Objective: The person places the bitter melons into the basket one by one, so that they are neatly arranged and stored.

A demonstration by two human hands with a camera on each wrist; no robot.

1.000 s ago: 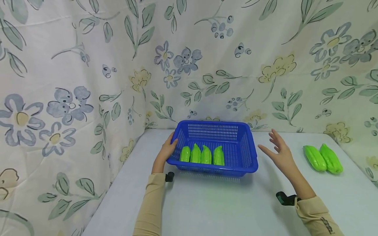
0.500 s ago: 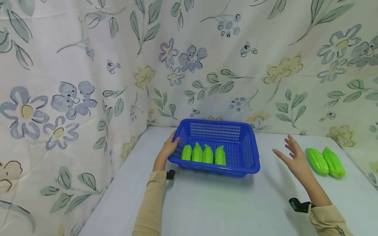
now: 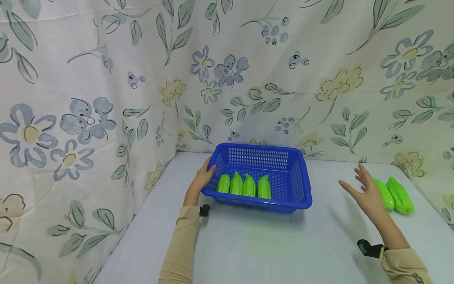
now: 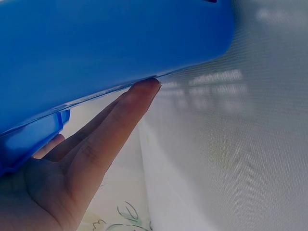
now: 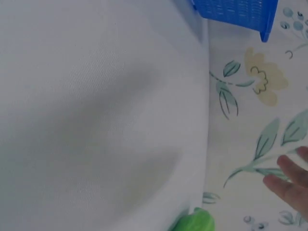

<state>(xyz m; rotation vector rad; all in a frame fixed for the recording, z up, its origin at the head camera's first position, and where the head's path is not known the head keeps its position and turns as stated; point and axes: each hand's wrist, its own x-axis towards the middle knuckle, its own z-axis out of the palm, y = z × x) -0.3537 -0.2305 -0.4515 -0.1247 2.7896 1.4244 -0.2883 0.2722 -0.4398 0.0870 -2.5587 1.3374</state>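
Observation:
A blue plastic basket (image 3: 280,204) with slotted walls sits tilted toward me at the back middle of the table. Inside it, along the front left, several glossy green ridged fruits or vegetables (image 3: 249,185) stand in a row; their exact kind is unclear. My left hand (image 3: 201,177) grips the basket's left side, thumb over the rim, while the left wrist view shows fingers (image 4: 110,134) against its underside. To the right, my right hand (image 3: 369,193) is held over the table with fingers spread, holding nothing. It partly covers one of two matching green pieces (image 3: 400,197).
The white table (image 3: 262,248) meets a floral curtain (image 3: 255,79) at its back and left edges. A small black device (image 3: 370,249) is strapped to the right wrist, another (image 3: 204,210) to the left.
My right hand has moved right, away from the basket and toward the two loose green pieces, and now overlaps one of them in view. My left hand stays on the basket.

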